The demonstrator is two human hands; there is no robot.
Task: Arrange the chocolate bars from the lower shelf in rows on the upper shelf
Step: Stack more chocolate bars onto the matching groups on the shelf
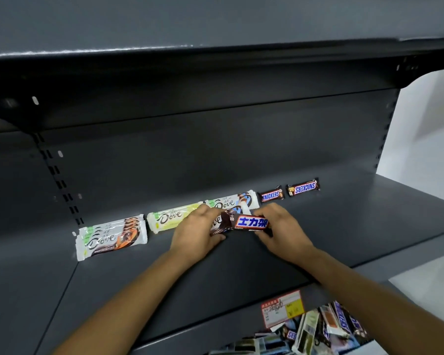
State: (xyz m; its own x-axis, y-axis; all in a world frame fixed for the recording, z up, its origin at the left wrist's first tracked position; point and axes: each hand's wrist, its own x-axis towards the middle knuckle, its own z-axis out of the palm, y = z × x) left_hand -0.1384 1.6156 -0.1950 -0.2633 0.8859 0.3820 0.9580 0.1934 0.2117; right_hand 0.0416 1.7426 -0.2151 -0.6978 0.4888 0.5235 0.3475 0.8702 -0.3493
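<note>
The left hand (195, 231) curls its fingers round the left end of a brown bar (251, 222) with blue and white letters. The right hand (280, 229) pinches the right end of the same bar between thumb and fingers. The two hands hold the bar flat, just above the upper shelf (215, 278).

Just behind the hands lie two white and blue Dove bars (231, 201). The nearer one is partly hidden by the hands. A bit of one more wrapper peeks out by the left hand's fingers, but I cannot tell which bar it belongs to.

To the left of the left hand lies a white and green Dove bar (172, 216). Farther left is a small stack of white and orange Dove bars (110, 237).

Behind the right hand sits a small Snickers bar (272, 194). A second Snickers bar (303, 187) lies just to the right of it, not touching.

Down below the right arm, a red and yellow price tag (282, 307) sticks on the shelf's front edge. Under it is a messy pile of bars (318, 329).
</note>
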